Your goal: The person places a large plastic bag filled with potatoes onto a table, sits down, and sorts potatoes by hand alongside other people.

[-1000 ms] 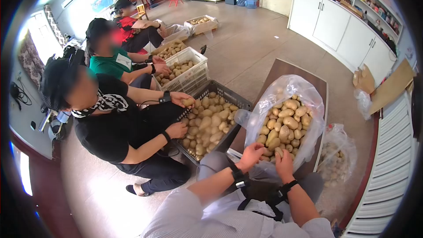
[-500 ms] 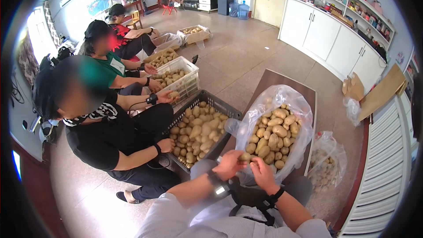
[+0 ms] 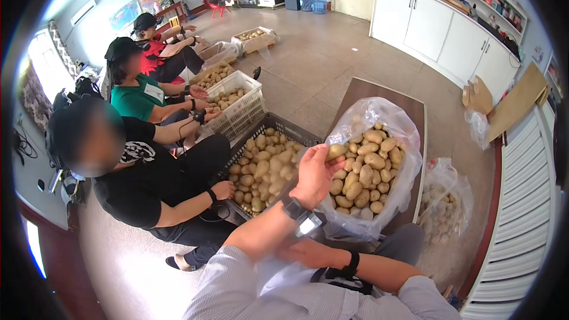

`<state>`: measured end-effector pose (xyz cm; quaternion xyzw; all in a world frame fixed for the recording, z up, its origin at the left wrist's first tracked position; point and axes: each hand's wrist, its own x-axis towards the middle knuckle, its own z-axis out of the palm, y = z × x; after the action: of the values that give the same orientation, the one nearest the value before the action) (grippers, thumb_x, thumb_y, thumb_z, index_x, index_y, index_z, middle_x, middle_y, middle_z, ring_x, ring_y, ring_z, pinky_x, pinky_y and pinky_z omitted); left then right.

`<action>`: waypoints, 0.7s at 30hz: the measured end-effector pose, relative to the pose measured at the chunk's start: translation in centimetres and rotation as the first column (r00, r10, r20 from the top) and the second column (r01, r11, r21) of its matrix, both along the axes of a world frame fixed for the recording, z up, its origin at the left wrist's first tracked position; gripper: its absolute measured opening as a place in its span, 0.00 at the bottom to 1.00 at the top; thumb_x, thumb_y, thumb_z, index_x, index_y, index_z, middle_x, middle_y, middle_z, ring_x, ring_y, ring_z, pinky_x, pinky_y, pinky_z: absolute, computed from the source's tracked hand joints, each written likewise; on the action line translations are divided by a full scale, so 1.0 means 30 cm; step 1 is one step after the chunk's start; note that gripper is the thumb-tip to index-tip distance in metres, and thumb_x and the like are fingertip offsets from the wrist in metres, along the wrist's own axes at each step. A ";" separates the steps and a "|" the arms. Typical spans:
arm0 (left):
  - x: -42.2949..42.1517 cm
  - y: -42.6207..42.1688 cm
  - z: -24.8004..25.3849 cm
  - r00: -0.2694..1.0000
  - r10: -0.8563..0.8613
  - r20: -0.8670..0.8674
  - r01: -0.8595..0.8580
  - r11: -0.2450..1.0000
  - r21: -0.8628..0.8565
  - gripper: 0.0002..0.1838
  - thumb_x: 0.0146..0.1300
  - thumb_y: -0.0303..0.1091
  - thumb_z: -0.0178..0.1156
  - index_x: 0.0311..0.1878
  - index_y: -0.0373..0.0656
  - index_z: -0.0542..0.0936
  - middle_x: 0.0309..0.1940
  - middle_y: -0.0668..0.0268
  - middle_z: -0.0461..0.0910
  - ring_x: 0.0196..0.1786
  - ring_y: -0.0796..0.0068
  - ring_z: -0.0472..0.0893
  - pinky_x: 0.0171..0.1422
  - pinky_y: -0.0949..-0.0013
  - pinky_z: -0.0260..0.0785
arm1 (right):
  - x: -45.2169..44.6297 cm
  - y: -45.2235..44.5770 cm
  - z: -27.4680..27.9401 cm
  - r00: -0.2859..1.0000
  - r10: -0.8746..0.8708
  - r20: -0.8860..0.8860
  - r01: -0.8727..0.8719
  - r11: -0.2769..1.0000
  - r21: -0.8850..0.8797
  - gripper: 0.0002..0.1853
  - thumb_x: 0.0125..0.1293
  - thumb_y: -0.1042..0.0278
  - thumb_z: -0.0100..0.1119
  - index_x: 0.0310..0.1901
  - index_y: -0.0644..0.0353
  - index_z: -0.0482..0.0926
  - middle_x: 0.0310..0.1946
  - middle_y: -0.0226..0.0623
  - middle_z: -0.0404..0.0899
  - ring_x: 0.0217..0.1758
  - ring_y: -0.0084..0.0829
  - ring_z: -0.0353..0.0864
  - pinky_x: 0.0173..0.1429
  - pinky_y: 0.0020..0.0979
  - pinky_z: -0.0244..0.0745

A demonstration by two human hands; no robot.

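A potato (image 3: 336,152) is pinched in the fingertips of my left hand (image 3: 314,176), raised at the left rim of a clear plastic bag (image 3: 411,181). Inside the open bag lie several potatoes (image 3: 372,161); the bag rests on a brown table (image 3: 363,89). My right hand (image 3: 313,253) is low over my lap, partly behind my left forearm, its fingers hidden. Left of the bag, a black crate (image 3: 306,136) holds several potatoes, some blurred.
A co-worker in black (image 3: 133,184) has one hand at the black crate's left edge. Beyond are a white crate (image 3: 259,96) and two more people. On the floor at right stands another bag of potatoes (image 3: 444,201). White cabinets (image 3: 427,26) line the back.
My left hand has risen and moved forward with a potato. My right hand has dropped back from the bag toward my lap. The nearest co-worker's far hand has drawn back from the black crate.
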<state>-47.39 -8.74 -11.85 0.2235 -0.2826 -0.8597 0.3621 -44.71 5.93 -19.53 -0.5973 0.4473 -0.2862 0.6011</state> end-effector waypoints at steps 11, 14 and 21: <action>0.098 -0.297 -0.532 0.888 0.353 0.296 -0.391 0.917 0.079 0.14 0.71 0.35 0.52 0.54 0.37 0.73 0.47 0.59 0.79 0.43 0.61 0.81 0.46 0.62 0.79 | -0.108 0.022 -0.056 0.995 -0.078 -0.067 0.061 0.972 -0.227 0.19 0.74 0.62 0.52 0.60 0.63 0.75 0.49 0.43 0.82 0.51 0.35 0.82 0.58 0.35 0.74; 0.146 -0.368 -0.574 0.862 0.382 0.332 -0.436 0.894 0.103 0.15 0.71 0.34 0.55 0.54 0.35 0.71 0.46 0.53 0.78 0.40 0.55 0.82 0.43 0.57 0.82 | -0.226 0.030 -0.157 0.931 -0.332 -0.151 0.288 0.923 -0.255 0.20 0.68 0.62 0.56 0.58 0.62 0.76 0.48 0.48 0.81 0.50 0.40 0.82 0.56 0.38 0.75; 0.256 -0.630 -1.050 0.580 0.634 0.512 0.077 0.583 -0.809 0.14 0.71 0.35 0.55 0.53 0.35 0.71 0.44 0.55 0.78 0.37 0.57 0.81 0.39 0.59 0.81 | -0.570 0.064 -0.322 0.287 -0.925 -0.250 0.704 0.380 -0.600 0.18 0.61 0.70 0.59 0.52 0.65 0.74 0.50 0.51 0.75 0.55 0.52 0.73 0.61 0.46 0.69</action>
<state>-39.70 -27.64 -43.35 0.4362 -0.6961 -0.3953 0.4109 -61.81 7.85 -29.18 -0.4291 0.7794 -0.4502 0.0751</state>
